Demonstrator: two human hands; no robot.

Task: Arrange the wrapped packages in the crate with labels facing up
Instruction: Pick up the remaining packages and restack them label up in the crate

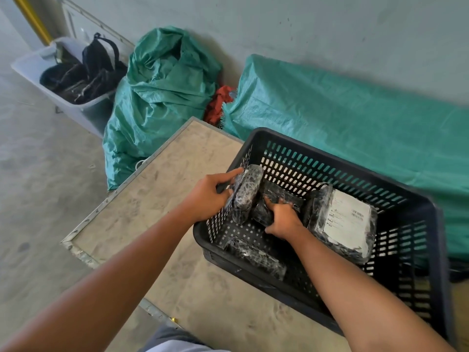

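A: Where's the crate [342, 146]?

B: Black slatted one, on the table [152, 199] at its right edge, far end near the green sack [162, 97]. You've got both hands inside.

A: Grips?

B: Your left hand [206, 196] is closed round an upright pkg [247, 193] at the crate's left wall. Your right hand [283, 219] is clamped on a middle pkg [278, 196], fingers curled over it.

A: Others?

B: Labelled pkg [347, 219] leans tilted at the right, white label up. One more pkg [253, 255] lies flat by the near wall; can't see a label.
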